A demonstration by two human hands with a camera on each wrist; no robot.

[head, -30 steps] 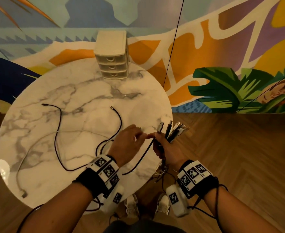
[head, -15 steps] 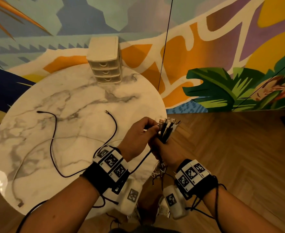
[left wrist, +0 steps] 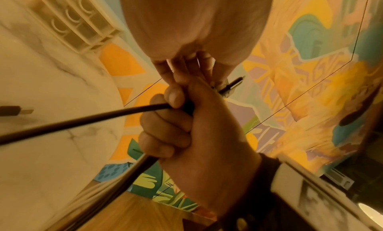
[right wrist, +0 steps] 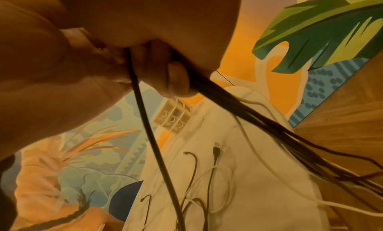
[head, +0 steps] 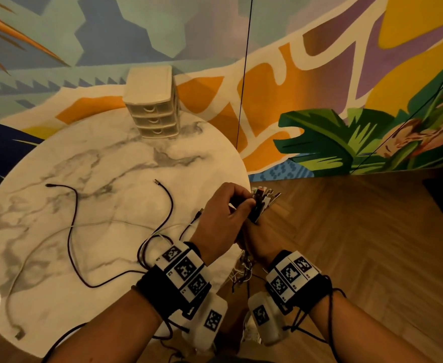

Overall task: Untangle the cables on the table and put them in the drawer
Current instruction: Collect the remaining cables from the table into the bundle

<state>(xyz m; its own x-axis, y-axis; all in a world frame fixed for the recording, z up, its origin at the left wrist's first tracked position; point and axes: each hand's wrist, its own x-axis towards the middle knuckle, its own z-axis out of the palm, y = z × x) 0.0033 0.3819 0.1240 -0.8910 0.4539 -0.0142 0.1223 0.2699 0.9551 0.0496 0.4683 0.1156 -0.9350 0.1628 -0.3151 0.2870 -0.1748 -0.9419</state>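
My right hand (head: 254,242) grips a bundle of cables (right wrist: 238,106) in a fist at the table's right edge, plugs (head: 261,199) sticking up. My left hand (head: 241,205) lies over it and pinches a plug at the top of the bundle. One black cable (left wrist: 82,119) runs from the fist back toward the table. On the marble table (head: 110,158) lie a long black cable (head: 72,231), a second black cable (head: 169,203) and a white cable (head: 32,258), crossing each other. The small cream drawer unit (head: 152,111) stands at the table's far edge, all three drawers closed.
Loose cable ends (head: 241,273) dangle below the hands past the table edge, over the wooden floor (head: 346,244). A painted wall (head: 319,74) rises behind the table. A thin black line (head: 244,74) hangs down in front of the wall.
My left hand has moved right and up onto the plugs held in my right hand. The plugs, fanned out before, are now bunched together under my left fingers.
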